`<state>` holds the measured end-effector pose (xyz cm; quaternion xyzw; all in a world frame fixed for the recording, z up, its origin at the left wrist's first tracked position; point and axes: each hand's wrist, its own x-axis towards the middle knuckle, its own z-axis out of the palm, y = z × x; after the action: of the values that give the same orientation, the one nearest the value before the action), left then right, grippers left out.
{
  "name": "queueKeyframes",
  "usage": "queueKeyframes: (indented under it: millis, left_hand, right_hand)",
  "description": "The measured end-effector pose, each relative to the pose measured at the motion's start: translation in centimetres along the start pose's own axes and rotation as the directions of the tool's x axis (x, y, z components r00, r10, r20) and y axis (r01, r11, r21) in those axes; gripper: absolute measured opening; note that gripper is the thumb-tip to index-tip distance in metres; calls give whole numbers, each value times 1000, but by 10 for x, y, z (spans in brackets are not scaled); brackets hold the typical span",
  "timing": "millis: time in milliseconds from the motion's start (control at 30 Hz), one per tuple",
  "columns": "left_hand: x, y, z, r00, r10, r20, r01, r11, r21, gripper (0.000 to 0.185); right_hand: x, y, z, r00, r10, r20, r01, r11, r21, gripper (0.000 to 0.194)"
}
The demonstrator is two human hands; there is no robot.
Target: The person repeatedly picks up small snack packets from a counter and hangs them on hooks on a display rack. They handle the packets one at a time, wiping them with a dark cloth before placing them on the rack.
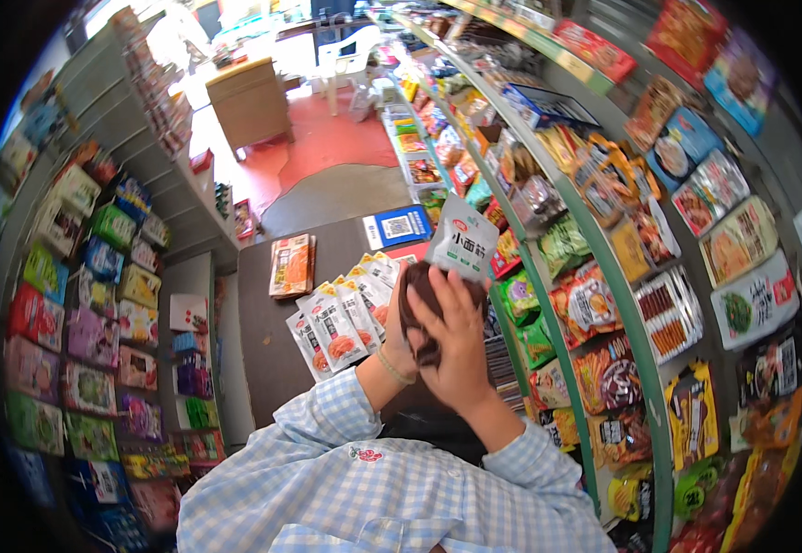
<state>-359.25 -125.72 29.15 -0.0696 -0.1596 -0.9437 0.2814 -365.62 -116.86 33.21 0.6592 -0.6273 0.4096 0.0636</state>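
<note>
A dark brown cloth [411,314] is bunched between my two hands above the counter. My left hand [392,339] cups it from the left, its fingers mostly hidden behind the cloth. Pressed over its front is my right hand [454,335], fingers bent and slightly spread. A silver-white snack pouch [463,238] with printed writing sticks up just beyond the cloth. Its lower part is hidden, so I cannot tell which hand grips it. To the left, several white snack packets [338,325] lie fanned out on the dark counter [266,373].
A stack of orange-brown packets [292,266] and a blue-and-white printed code card [397,227] lie on the counter. Green-edged shelves [577,332] of snack bags rise close on my right. Hanging packets [90,335] line the left. A wooden desk [249,104] and white plastic chair [345,59] stand beyond.
</note>
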Motion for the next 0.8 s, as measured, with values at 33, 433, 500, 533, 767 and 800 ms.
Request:
queueKeyframes:
  millis: [33,433,500,533,767,800]
  left_hand:
    - [-2,-7,5,999,-23,29,24,999,-42,60]
    - [18,-30,24,998,-64,-22,61,991,-121,64]
    - [20,-32,44,993,46,-107,-28,986,165,67]
    - [22,-35,50,993,42,-112,-17,976,217,68]
    - [27,-28,39,1000,23,-21,-11,885,465,65]
    - [28,-27,44,999,29,-15,-17,870,492,65]
  right_hand:
    - [11,7,-7,1000,-2,-11,2,998,-64,64]
    - [-12,28,-16,953,270,-138,-236,946,225,77]
    - [-22,22,-19,909,409,-81,-311,794,523,80]
    - [-22,20,-24,883,468,-36,-334,680,653,81]
    - [-45,37,-82,596,774,212,-366,27,930,45]
    - [-51,43,-86,576,778,252,-341,-51,939,45]
